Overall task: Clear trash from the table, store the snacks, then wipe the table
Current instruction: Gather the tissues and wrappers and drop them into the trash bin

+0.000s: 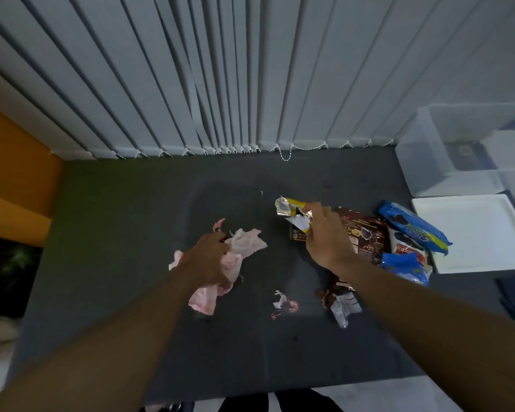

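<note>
Trash pickup is judged in progress. Pink tissue [247, 242] is gripped in the curled left hand [207, 260]; a foil wrapper [286, 208] is pinched by the right hand [327, 236], over the table [131, 233] beside the snacks [411, 227]. Both should be bunched tight before scraps [283, 303] are collected.

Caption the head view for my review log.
Left hand grips crumpled pink tissue while right hand pinches a torn yellow-and-silver foil wrapper above the dark table.

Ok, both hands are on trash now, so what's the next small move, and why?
Probably lift both pieces off the table: the left hand grips the pink tissue and the right hand pinches the torn foil wrapper. Smaller scraps and a brown wrapper lie nearby for a later pass.
</note>
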{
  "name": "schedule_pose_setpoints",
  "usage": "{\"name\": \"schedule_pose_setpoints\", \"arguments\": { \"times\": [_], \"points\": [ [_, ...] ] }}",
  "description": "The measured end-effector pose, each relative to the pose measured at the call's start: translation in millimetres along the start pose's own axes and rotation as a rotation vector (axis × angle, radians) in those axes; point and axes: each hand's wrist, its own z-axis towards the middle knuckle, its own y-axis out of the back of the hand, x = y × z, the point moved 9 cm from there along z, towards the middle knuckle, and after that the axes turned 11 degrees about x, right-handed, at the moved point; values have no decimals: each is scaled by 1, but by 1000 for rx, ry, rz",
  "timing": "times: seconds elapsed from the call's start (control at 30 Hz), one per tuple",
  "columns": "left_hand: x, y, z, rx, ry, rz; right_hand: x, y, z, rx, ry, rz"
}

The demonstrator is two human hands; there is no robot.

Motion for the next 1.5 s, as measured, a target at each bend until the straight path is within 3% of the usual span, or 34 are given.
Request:
{"name": "schedule_pose_setpoints", "arguments": {
  "times": [0.17, 0.37, 0.47, 0.67, 0.77, 0.97, 1.23, 1.5],
  "points": [
    [-4, 12, 1, -128, -1, 100, 5, -9, 2, 27, 1, -16],
    [1, 43, -8, -296, 46, -170, 15, -2, 4, 26, 25, 3],
    [-4, 60, -13, -331, 42, -162, 21, 7, 4, 5, 44, 6],
    [-15, 71, -20, -251, 45, -93, 25, 25, 4, -25, 48, 35],
    [-14, 52, -18, -134, 60, -145, 23, 26, 0, -34, 56, 49],
    [1, -1, -11, -7, 151, 56, 9, 13, -6, -4, 31, 40],
    [0, -15, -2, -106, 168, 90, 2, -3, -11, 11, 33, 42],
    [-15, 24, -10, -181, 114, -123, 7, 11, -13, 12, 52, 99]
  ]
}}
